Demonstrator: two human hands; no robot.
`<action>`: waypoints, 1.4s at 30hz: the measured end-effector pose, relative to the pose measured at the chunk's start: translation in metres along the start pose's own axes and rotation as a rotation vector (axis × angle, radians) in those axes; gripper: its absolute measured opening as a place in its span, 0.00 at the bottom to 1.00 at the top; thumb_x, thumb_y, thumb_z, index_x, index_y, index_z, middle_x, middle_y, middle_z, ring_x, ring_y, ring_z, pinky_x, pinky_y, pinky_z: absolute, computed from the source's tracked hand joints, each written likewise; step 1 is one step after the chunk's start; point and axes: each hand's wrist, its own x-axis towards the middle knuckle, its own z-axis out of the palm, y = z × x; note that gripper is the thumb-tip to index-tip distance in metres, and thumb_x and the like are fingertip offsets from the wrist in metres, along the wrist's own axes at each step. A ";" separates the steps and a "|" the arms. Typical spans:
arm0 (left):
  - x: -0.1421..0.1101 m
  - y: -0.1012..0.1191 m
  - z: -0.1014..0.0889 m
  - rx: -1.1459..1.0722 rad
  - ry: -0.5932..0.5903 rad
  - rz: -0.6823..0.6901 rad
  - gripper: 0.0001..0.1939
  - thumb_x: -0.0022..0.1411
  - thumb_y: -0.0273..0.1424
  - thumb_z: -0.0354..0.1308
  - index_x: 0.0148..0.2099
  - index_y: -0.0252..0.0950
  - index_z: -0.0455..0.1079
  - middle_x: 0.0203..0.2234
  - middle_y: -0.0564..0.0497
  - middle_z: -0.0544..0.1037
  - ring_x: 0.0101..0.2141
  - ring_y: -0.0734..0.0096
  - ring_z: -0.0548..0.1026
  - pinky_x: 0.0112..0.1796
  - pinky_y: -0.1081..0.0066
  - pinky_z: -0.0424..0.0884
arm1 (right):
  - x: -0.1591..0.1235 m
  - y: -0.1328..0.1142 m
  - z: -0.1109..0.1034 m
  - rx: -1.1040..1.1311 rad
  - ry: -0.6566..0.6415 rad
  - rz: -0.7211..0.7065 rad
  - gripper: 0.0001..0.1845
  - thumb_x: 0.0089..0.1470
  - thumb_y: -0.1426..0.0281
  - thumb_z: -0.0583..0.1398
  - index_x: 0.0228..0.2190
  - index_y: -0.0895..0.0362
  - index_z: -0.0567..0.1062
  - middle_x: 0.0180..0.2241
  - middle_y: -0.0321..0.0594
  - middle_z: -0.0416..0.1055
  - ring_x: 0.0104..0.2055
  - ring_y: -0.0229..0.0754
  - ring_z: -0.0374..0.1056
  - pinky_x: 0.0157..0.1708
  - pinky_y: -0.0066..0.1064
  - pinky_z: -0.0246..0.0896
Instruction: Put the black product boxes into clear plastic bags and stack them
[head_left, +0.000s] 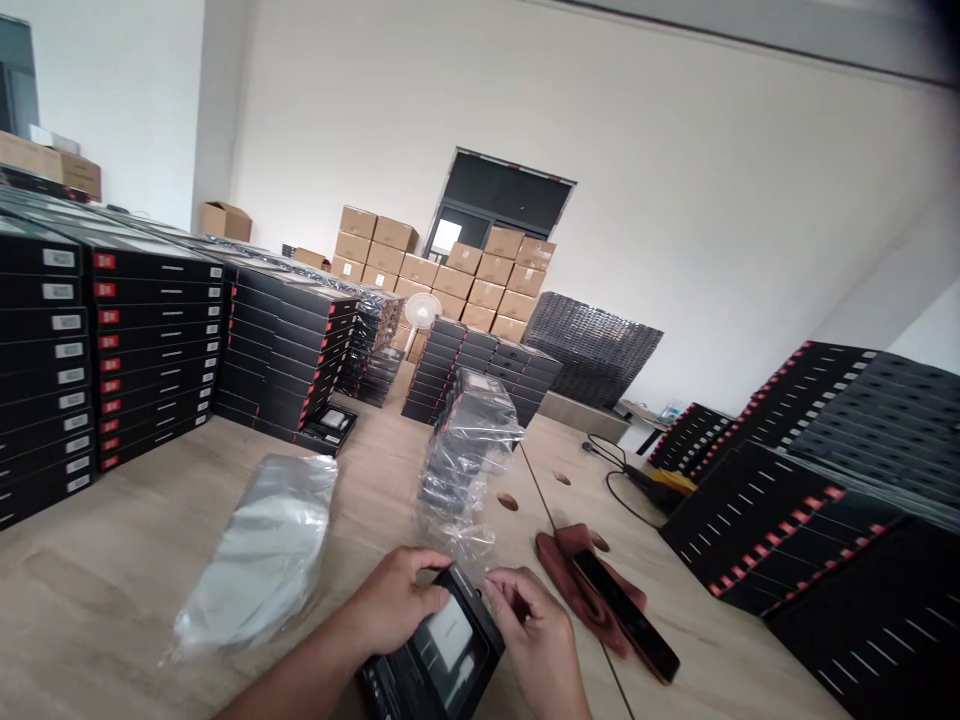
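A black box (471,665) with a pale product picture on its face is tilted at the near edge of the table. My left hand (397,603) grips its upper left side, thumb on the face. At the box's upper right corner my right hand (534,632) is closed in a pinch; what lies between its fingertips is too small to make out. Just beyond stands a stack of boxes in clear plastic wrap (469,440). Flat clear plastic bags (270,550) lie in a pile left of my left hand.
Tall stacks of black boxes (157,340) line the left side, and more black boxes (780,530) stand at the right. A dark phone-like slab (626,615) rests on a brown cloth (577,590). Behind are a white fan (422,311) and piled cartons (450,285).
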 end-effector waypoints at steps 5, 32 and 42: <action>0.003 -0.004 -0.001 -0.025 0.056 -0.023 0.22 0.50 0.31 0.56 0.49 0.33 0.71 0.30 0.51 0.77 0.26 0.72 0.70 0.30 0.73 0.63 | 0.000 0.014 -0.002 -0.294 0.019 0.034 0.06 0.47 0.69 0.56 0.28 0.54 0.73 0.24 0.36 0.69 0.23 0.39 0.66 0.26 0.28 0.60; -0.008 0.013 -0.012 -0.021 -0.092 -0.138 0.24 0.45 0.29 0.58 0.48 0.36 0.74 0.36 0.51 0.80 0.36 0.65 0.74 0.38 0.71 0.66 | -0.002 0.014 0.009 -0.049 -0.079 0.292 0.05 0.43 0.66 0.58 0.23 0.54 0.71 0.23 0.36 0.71 0.25 0.42 0.68 0.27 0.31 0.61; 0.003 0.003 -0.014 -0.208 -0.022 -0.074 0.24 0.47 0.30 0.59 0.49 0.32 0.72 0.42 0.47 0.78 0.42 0.61 0.74 0.45 0.67 0.65 | -0.002 0.021 0.000 -0.118 0.003 0.244 0.13 0.48 0.62 0.57 0.18 0.54 0.67 0.15 0.32 0.65 0.19 0.39 0.62 0.21 0.28 0.54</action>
